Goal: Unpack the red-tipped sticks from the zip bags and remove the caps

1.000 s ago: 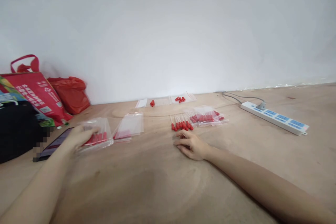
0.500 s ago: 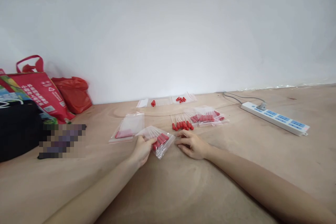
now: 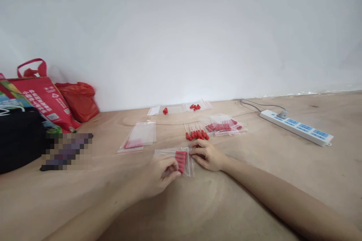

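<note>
My left hand [image 3: 162,173] is closed, with curled fingers and thumb at the lower edge of a clear zip bag [image 3: 189,165]. Inside that bag lie several red-bulbed droppers [image 3: 181,158] side by side, their stems partly hidden by the hand. My right hand [image 3: 208,155] rests on the table, fingers bent and slightly apart, the tips by the bag's zip end. I cannot tell whether they touch it. Just beyond are loose droppers with red bulbs [image 3: 197,134] toward me. To their right lie filled zip bags [image 3: 223,127]. On the left is a stack of zip bags [image 3: 140,133], red showing beneath.
Near the wall, red bulbs [image 3: 195,107] and one small red pile [image 3: 165,111] lie by clear bags and stems. A white power strip [image 3: 295,126] with a grey cable is on the right. Red bags [image 3: 76,99] and a black bag [image 3: 21,139] stand left.
The bag of droppers has turned and shifted right, toward my right hand, and now lies flatter. My left hand moved right and nearer to me. My right hand stayed put.
</note>
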`<act>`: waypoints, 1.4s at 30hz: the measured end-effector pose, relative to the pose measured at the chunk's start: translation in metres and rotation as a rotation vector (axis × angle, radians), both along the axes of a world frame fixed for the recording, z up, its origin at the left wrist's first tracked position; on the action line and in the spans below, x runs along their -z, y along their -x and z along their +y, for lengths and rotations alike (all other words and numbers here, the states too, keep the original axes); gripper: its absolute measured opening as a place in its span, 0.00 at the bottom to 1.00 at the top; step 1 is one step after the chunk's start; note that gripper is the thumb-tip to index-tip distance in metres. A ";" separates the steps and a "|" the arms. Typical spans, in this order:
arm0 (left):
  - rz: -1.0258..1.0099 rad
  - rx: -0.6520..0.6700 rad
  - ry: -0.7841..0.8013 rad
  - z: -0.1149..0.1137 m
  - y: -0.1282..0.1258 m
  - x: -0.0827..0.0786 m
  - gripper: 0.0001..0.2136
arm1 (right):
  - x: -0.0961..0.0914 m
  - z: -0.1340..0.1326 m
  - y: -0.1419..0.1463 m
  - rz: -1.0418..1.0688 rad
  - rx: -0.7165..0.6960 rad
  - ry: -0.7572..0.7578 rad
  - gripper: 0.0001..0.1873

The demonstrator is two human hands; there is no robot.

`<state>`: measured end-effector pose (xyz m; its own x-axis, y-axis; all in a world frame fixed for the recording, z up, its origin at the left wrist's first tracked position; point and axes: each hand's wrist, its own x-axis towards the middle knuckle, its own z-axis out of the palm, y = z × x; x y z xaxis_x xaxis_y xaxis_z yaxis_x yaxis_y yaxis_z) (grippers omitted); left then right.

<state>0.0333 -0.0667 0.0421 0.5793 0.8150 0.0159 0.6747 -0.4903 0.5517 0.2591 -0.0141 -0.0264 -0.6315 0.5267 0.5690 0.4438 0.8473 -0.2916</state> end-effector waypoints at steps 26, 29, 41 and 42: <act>0.064 0.137 -0.302 0.040 -0.014 0.048 0.25 | 0.000 0.002 -0.002 0.111 -0.002 -0.166 0.04; 0.071 0.134 -0.313 0.040 -0.013 0.049 0.25 | 0.002 0.003 -0.002 0.108 0.015 -0.180 0.04; 0.070 0.144 -0.340 0.041 -0.012 0.052 0.24 | 0.003 0.004 -0.001 0.091 -0.004 -0.228 0.05; 0.065 0.145 -0.337 0.042 -0.012 0.051 0.23 | 0.002 0.004 -0.001 0.083 -0.005 -0.237 0.06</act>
<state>0.0457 -0.0251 -0.0092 0.6971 0.6796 0.2283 0.6132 -0.7302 0.3013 0.2601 -0.0097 -0.0288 -0.5800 0.3691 0.7262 0.4219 0.8987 -0.1198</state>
